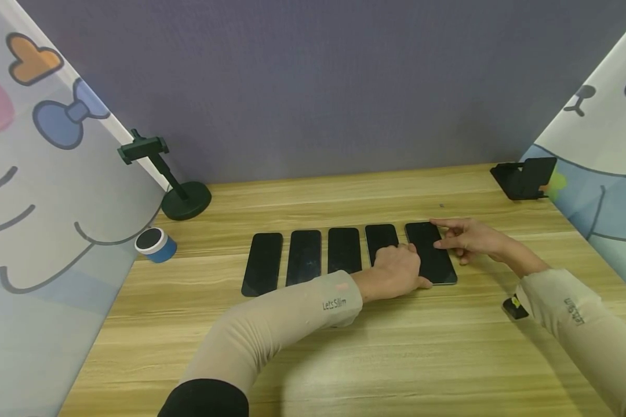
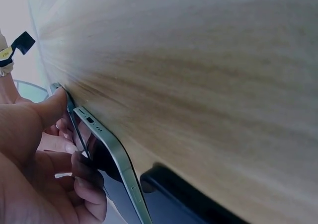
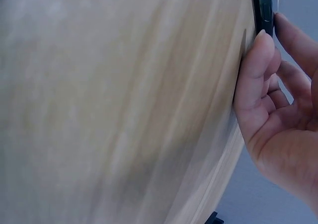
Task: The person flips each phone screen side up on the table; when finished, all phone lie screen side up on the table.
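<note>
Several dark smartphones lie face up side by side on the wooden table. My left hand [image 1: 396, 269] reaches across the fourth phone [image 1: 381, 234] and grips the rightmost phone [image 1: 435, 258], its thumb at the bottom edge. My right hand [image 1: 472, 238] pinches the upper right corner of that same phone, index finger at the top edge and thumb at the right side. In the left wrist view, curled fingers of the left hand [image 2: 39, 159] are near a phone with a pale metal frame [image 2: 117, 149]. The right wrist view shows the right hand [image 3: 283, 110] at a dark phone edge [image 3: 263, 10].
Left of the hands lie the first phone [image 1: 262, 264], second phone [image 1: 304, 258] and third phone [image 1: 344, 249]. A dark green stand [image 1: 185, 201] and a blue-white jar [image 1: 159, 246] are at the left. A black folding stand [image 1: 532, 179] sits back right, before a grey partition [image 1: 334, 87].
</note>
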Tool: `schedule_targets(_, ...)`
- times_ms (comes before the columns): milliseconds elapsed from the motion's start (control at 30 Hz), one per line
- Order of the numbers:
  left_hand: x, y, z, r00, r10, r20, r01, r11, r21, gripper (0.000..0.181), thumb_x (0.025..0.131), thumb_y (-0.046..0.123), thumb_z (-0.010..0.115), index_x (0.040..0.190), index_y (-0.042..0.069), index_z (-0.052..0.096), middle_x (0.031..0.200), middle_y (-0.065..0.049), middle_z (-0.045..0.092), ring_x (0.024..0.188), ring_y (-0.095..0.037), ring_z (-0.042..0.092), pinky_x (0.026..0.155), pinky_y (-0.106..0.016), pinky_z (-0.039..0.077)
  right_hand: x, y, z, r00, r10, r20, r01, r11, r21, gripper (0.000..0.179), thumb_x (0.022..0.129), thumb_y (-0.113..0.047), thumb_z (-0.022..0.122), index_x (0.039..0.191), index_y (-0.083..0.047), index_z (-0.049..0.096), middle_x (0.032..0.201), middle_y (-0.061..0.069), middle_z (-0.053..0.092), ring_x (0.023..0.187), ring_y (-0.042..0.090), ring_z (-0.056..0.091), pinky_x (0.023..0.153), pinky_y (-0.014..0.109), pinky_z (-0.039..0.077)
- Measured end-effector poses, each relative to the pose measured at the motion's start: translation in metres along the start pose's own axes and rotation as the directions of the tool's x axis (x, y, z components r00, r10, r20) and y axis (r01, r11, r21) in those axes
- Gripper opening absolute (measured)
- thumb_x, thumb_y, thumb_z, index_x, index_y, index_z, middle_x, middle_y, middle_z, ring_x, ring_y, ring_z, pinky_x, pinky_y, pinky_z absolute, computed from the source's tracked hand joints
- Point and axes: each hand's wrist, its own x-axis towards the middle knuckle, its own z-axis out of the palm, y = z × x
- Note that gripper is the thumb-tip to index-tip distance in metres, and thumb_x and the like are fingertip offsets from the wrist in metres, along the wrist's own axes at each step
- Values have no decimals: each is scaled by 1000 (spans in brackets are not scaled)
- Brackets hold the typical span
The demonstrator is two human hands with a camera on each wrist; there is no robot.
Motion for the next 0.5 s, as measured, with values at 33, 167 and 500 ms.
schedule_targets(33,0,-1,0,1000,3,1,-3,1000,0,90,90,74,49,157,15,36,149,1,51,121,-16,62,69,-26,57,0,0,0,1000,-1,-1,1,1000,0,84,96,-27,69,162,-14,18,77,1,47,57,12,44,54,31,48)
schedule_targets(167,-3,-5,-3,1000,15,25,-14,999,-29,91,91,74,48,160,18,27,148,4,53,120,-14,62,69,-25,56,1,1,1,1000,-9,-15,9,1000,-2,84,95,-28,70,162,-15,20,78,2,47,57,12,44,54,31,47)
schedule_targets(500,-52,-72,-41,986,131,99,-109,973,-204,77,100,60,48,162,23,20,150,-4,52,124,-17,61,72,-27,56,-10,11,0,996,-44,-78,40,998,-40,85,99,-36,65,163,-14,13,85,7,50,59,12,47,53,34,50)
